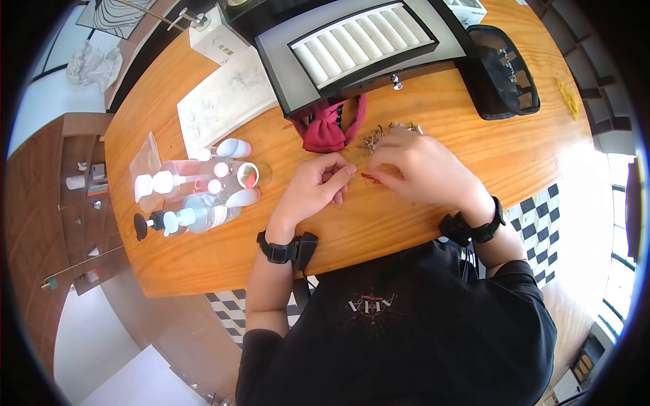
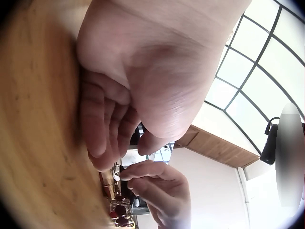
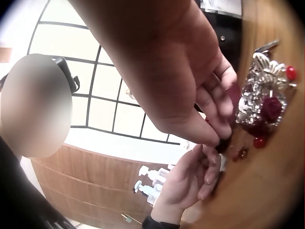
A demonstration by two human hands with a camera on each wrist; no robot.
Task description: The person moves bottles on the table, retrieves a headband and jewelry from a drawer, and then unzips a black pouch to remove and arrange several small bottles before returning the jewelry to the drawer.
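Dark-red rose point(image 3: 271, 109) shows from right wrist, not head.

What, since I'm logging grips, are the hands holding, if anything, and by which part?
It cannot be told: the left hand and right hand are curled, hiding anything small they may pinch. The silvery ornament nearby lies ungripped.

Shiny silver metal jewellery point(image 3: 259, 98) (glossy red beads point(image 3: 259, 142) beside it), smooth wooden table point(image 1: 338, 237), cloth bow point(image 1: 323, 134), clear plastic bottles point(image 1: 202, 214)

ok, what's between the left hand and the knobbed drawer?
In the head view, a burgundy fabric bow lies between the left hand and the drawer.
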